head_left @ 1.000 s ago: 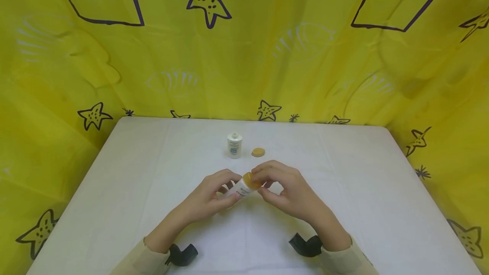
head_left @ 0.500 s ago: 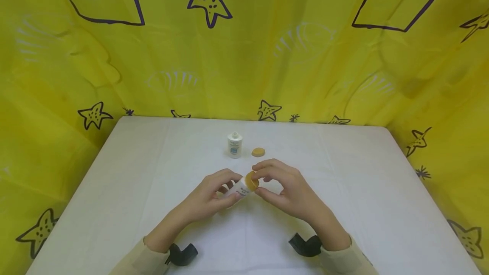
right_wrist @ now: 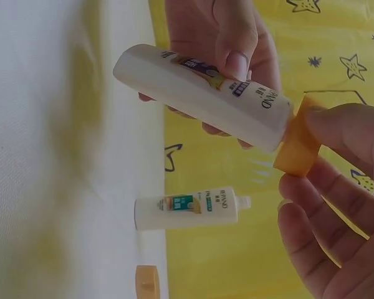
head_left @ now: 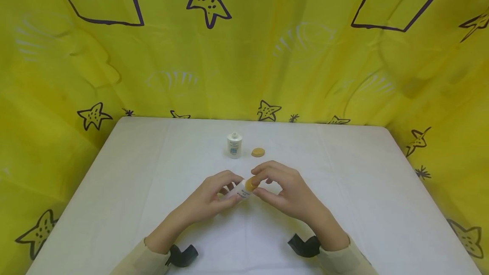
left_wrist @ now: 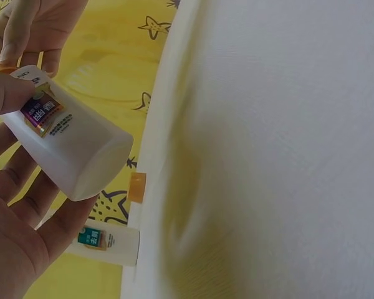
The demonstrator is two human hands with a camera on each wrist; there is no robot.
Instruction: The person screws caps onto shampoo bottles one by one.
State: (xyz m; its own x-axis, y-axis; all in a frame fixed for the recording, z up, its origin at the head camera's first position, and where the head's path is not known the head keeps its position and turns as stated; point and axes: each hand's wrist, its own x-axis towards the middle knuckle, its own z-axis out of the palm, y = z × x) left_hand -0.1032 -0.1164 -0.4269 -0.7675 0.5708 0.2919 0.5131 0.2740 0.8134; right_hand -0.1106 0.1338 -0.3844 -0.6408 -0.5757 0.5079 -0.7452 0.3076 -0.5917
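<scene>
A white bottle (right_wrist: 199,96) with a purple label is held tilted by my left hand (head_left: 214,196), thumb across its labelled front and fingers behind it. At the bottle's neck end sits an orange cap (right_wrist: 300,134). My right hand (head_left: 286,188) pinches that cap between thumb and fingers, and in the right wrist view a narrow gap shows between cap and bottle shoulder. Beyond both hands, a second white bottle (head_left: 234,147) with a green label stands upright, its narrow neck uncovered. Another orange cap (head_left: 258,152) lies on the table to its right.
A white cloth covers the table (head_left: 183,147). Behind and at both sides hangs a yellow curtain (head_left: 244,54) with starfish and shell drawings. Black wrist mounts (head_left: 183,256) stick inward from both sleeves near the front.
My right fingers have shifted around the orange cap, which has turned and sits slightly lower in the head view. My left hand keeps its grip. The standing bottle and loose cap stay put.
</scene>
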